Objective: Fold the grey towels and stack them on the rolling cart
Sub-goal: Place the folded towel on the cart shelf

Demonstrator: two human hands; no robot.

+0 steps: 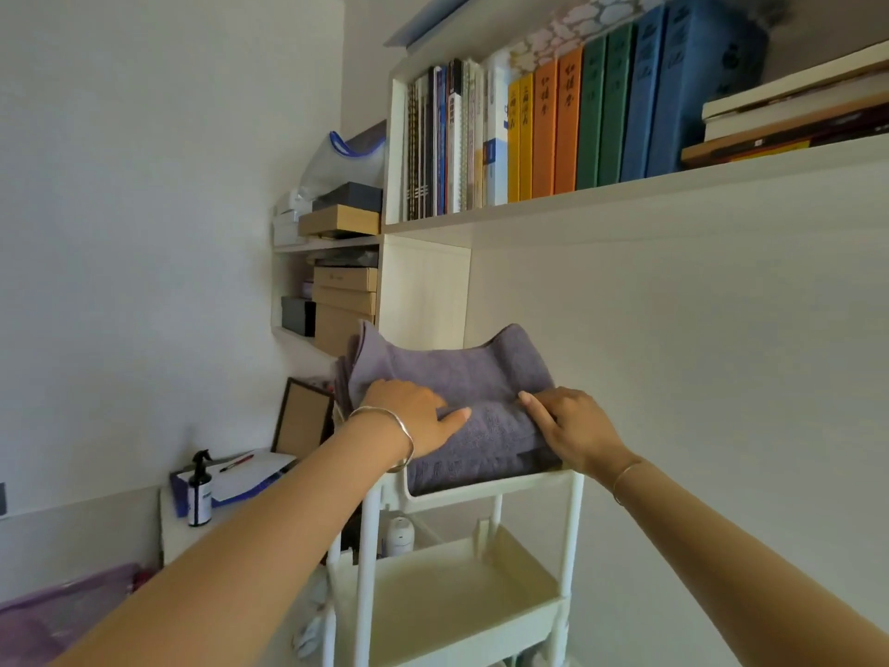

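Head view, one frame.

- Rolling cart (486, 489): white plastic, tiered, at 6 o'clock of frame centre, against the white wall.
- Grey towels (457, 373): folded, stacked in the cart's top tray. The upper towel humps up at its 11 and 1 o'clock corners; the lower layers show at the tray's front rim.
- Left hand (413, 416): palm down on the stack's 9 o'clock side, fingers extended toward 3 o'clock and pressing the cloth at the crease. Not curled round anything. A silver bangle (390, 431) sits on the wrist.
- Right hand (572, 428): palm down on the stack's 4 o'clock side, fingers extended toward 10 o'clock and flat on the cloth. A thin bracelet (625, 479) sits on the wrist.
- The two hands' fingertips are near each other, apart, with towel between them.
- Lower tray (457, 584): cream, directly under the top tray.
- Small white rounded object (399, 536): behind the cart posts; I cannot tell what it is.
- 9 o'clock of the cart: a low white surface with a dark-capped spray bottle (199, 493), a blue folder (250, 486) carrying paper and a red pen (236, 463), and a dark-framed board (303, 416) leaning upright.
- 11 o'clock: shelves of cardboard boxes (344, 296).
- 12 to 2 o'clock: a wall shelf (625, 195) of upright books (567, 122), yellow, orange, green and blue.
- 8 o'clock, frame corner: purplish fabric (57, 613), blurred.
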